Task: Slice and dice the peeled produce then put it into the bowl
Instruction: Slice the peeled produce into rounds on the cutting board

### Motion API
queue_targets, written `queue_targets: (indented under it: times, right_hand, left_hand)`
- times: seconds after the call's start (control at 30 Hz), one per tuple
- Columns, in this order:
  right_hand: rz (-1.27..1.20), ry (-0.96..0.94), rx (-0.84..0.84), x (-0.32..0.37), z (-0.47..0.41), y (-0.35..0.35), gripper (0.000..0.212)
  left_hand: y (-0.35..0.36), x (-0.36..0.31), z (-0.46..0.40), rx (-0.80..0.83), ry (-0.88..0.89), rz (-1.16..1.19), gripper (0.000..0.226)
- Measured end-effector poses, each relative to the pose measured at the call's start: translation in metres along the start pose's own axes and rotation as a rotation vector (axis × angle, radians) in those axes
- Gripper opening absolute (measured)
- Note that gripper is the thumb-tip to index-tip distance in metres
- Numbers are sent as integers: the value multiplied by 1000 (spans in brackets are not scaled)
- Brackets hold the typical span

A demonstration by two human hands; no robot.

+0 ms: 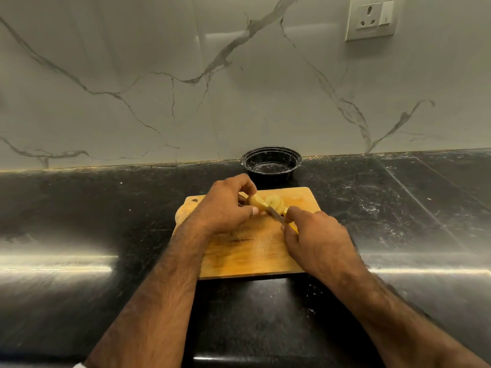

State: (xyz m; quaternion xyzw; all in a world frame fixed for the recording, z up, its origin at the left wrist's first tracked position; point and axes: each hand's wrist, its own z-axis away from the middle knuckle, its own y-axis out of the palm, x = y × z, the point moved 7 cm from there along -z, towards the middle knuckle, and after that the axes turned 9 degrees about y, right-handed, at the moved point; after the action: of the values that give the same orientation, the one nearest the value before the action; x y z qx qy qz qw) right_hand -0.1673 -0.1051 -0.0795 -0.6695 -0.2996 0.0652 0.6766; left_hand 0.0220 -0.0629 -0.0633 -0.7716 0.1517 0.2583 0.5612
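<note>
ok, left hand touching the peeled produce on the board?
Touching. Head view: the left hand pinches the peeled produce between fingers and thumb, over the cutting board.

The left hand [225,205] covers the near end of the peeled produce [257,201]. The right hand [313,232] hides most of the knife [276,215] handle. Both forearms are cut off by the lower edge. Produce type: indeterminate.

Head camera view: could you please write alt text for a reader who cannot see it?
A person's left hand holds a peeled potato on a wooden cutting board while the right hand slices it with a knife. A black bowl stands behind the board.
</note>
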Motion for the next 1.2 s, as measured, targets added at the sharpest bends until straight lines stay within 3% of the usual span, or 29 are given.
queue_targets:
  times: [0.1,0.27,0.37,0.47,0.57,0.7,0.9,1.03,1.2]
  right_hand:
    - [8,33,18,0,-4,1,27]
    - [5,52,32,-1,-3,-2,29]
    - [11,58,30,0,-3,-2,29]
    - [22,58,40,2,-3,-1,30]
    - [17,52,53,4,-3,0,31]
    - [23,47,47,4,-3,0,31]
    - [1,52,45,4,-3,1,30]
    - [8,58,94,5,-4,4,34]
    - [5,81,81,4,-9,5,33]
  left_hand:
    - [-3,2,0,-18,-6,-77,15]
    - [-3,0,4,81,14,-101,28]
    - [-9,4,5,55,-41,-155,9]
    - [-12,9,4,31,-100,-173,25]
    - [-8,8,6,79,-122,-143,25]
    - [-5,7,9,144,-123,-109,53]
    - [-17,13,8,13,-111,-71,25]
    - [-9,17,7,100,-119,-63,29]
    - [7,7,0,67,-68,-25,33]
